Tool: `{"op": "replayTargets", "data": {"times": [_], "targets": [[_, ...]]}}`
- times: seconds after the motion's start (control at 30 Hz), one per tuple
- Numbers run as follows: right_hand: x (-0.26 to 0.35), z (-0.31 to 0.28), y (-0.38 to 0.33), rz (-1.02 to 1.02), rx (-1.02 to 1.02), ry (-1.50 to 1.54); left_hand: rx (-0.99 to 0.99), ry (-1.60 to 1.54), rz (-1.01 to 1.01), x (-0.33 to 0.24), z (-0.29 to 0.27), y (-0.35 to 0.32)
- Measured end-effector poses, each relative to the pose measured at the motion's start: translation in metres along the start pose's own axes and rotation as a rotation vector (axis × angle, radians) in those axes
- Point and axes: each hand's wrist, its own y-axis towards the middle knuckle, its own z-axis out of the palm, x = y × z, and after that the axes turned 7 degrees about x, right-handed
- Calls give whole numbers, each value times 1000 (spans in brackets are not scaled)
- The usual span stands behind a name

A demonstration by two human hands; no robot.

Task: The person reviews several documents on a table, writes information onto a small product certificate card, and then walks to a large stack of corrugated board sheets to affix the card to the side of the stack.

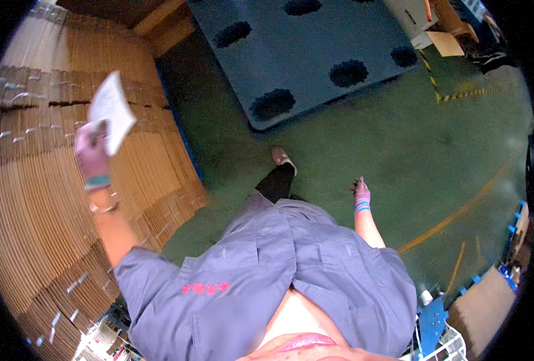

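My left hand (pixel 93 150), in a pinkish-purple glove with a teal cuff, is raised at the left and closed on a white sheet of paper (pixel 113 108). Both are blurred, and any print on the sheet is too smeared to make out. Beside and behind the sheet rise tall stacks of flat cardboard (pixel 140 144). At my other side, my right hand (pixel 361 195) hangs low over the floor in a matching glove with a blue-striped cuff. Its fingers are loosely bent, the thumb stands apart, and nothing shows in it.
Ahead lies a large dark blue plastic pallet (pixel 315 42) with dark oval openings. Green floor (pixel 399 150) carries yellow-black tape (pixel 468 94) and a worn orange line (pixel 453 216). Boxes (pixel 444 42) stand at the far right. A blue-and-white cart (pixel 434 322) is near my right side.
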Motion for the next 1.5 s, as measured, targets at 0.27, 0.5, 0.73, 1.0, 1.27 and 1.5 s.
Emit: {"op": "replayTargets", "data": {"times": [0.27,0.5,0.73,1.0,1.27,1.5], "targets": [[126,9,50,-184,206,-42,570,-922,-591,-81,348,6],[236,179,81,-246,393,-333,577,-1003,-956,-59,548,-2],[229,307,135,-423,577,-369,596,-1022,-1018,-18,620,-31],[277,393,131,-365,692,-62,644,-1061,-919,7,636,-50],[291,430,155,-777,741,-222,552,-679,-670,2,583,-42],[283,456,162,-1248,818,-414,596,-150,294,34,576,-71]]}}
